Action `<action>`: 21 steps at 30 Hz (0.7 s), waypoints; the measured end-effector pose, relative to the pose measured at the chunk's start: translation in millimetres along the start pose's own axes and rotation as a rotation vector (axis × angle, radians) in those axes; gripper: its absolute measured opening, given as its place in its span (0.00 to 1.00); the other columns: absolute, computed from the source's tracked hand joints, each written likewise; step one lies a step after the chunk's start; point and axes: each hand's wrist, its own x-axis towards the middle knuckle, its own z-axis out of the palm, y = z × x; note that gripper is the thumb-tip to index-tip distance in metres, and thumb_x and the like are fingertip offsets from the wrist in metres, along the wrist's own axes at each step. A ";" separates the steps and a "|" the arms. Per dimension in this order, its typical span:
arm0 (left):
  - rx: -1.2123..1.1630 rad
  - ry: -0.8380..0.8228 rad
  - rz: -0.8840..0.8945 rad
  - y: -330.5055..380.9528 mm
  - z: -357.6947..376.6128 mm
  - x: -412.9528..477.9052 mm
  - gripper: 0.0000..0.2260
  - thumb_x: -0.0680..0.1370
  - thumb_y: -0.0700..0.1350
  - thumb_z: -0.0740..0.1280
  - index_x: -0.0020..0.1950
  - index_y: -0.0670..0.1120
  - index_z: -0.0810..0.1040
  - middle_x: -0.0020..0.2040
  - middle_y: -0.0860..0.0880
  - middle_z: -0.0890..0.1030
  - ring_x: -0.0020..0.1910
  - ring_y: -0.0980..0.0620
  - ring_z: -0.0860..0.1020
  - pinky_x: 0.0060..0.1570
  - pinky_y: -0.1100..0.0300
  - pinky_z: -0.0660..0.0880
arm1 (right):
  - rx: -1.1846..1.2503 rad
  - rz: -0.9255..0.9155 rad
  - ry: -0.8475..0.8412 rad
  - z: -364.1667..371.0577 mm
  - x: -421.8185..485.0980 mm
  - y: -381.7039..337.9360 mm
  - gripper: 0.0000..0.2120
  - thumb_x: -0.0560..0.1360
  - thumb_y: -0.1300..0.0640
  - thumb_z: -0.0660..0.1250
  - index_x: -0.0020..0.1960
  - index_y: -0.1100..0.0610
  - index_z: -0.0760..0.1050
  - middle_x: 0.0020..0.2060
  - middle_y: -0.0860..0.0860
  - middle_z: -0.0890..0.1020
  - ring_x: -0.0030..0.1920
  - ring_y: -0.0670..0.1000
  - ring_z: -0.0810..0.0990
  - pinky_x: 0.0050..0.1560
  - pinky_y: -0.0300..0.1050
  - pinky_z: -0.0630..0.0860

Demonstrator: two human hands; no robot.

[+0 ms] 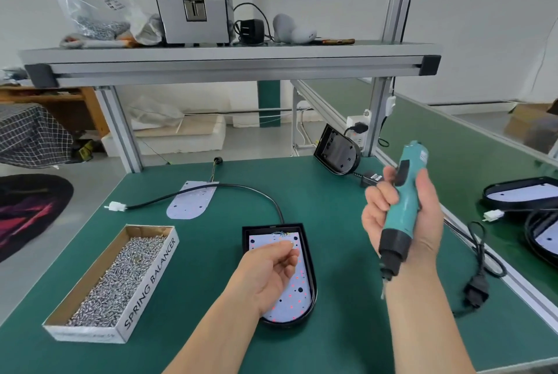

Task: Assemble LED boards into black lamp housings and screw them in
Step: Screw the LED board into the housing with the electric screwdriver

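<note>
noted led board (290,304) seated in black lamp housing (307,255). found left hand (271,265) over housing, pinching what looks like a screw (290,243); right hand (401,222), right of housing, gripping raised screwdriver (406,207). risks: dropping screw onto board, or driving askew with housing unsteadied, stripping thread.

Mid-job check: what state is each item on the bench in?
Black D-shaped lamp housing: white LED board seated inside.
Teal electric screwdriver: gripped by right hand, bit down.
Left hand: fingertips pinched over board.
Cardboard screw box: open, well filled.
Loose white LED board: flat, uninstalled.
Black power plug: unplugged.
</note>
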 end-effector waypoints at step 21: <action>0.015 -0.012 0.015 -0.3 -0.8 -2.8 0.06 0.80 0.33 0.64 0.44 0.36 0.78 0.33 0.42 0.82 0.28 0.52 0.79 0.29 0.63 0.77 | -0.458 -0.492 0.398 46.3 33.6 63.9 0.05 0.64 0.58 0.73 0.36 0.52 0.76 0.27 0.41 0.76 0.28 0.42 0.73 0.30 0.32 0.71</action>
